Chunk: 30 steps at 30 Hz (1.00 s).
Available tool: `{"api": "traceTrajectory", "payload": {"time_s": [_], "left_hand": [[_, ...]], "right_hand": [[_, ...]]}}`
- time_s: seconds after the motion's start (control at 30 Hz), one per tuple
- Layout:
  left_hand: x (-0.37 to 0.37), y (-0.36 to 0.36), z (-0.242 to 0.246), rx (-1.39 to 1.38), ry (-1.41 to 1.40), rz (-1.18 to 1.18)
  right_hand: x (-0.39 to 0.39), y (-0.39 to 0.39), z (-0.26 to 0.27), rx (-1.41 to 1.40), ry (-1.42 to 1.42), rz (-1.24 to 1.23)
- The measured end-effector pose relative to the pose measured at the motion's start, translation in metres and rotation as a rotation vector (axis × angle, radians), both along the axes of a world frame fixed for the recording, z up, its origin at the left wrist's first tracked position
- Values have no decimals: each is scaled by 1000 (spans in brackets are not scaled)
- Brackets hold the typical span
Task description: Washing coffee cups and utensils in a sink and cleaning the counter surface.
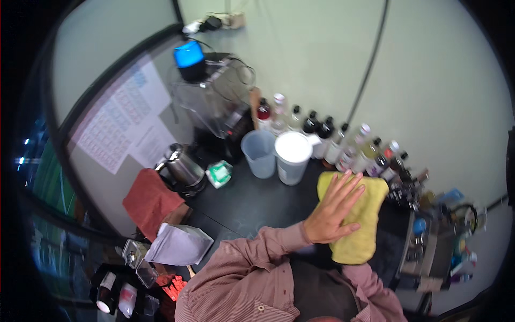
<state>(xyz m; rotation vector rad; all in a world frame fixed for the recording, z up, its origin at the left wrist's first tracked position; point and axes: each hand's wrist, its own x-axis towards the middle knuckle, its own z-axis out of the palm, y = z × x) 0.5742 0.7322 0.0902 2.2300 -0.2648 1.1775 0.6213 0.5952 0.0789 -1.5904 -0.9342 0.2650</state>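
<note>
My left hand point(334, 209) lies flat, back up and fingers spread, against a yellow cloth point(358, 237). The cloth hangs in a long, thick shape, and my right sleeve runs up to its lower end; my right hand is hidden by it. Beyond the cloth's far left corner stand a translucent plastic pitcher point(259, 155) and a similar container with a white lid point(293, 159), side by side on the black counter point(241, 209). A row of syrup-like bottles point(334, 151) lines the wall just past the cloth.
At left are a steel electric kettle point(187, 171), a green-and-white packet point(219, 174), a reddish cloth point(152, 201) and a pale pouch point(181, 245). A clear-sided machine point(213, 100) stands at the back. A sink area point(426, 245) with utensils lies to the right.
</note>
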Motion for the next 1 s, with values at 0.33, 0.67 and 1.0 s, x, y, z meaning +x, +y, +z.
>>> {"api": "traceTrajectory", "payload": {"time_s": [0.33,0.67,1.0], "left_hand": [[11,-69,-76,-1381,25,-331],[-21,-76,-48,-1541,284,-672],[-6,-104,-79,-1013,158,-310]], "right_hand": [[8,7,-16,-293,-125,185],[23,-38,-62,86,22,225],[-4,-74,-65,-330,-279,-285]]}}
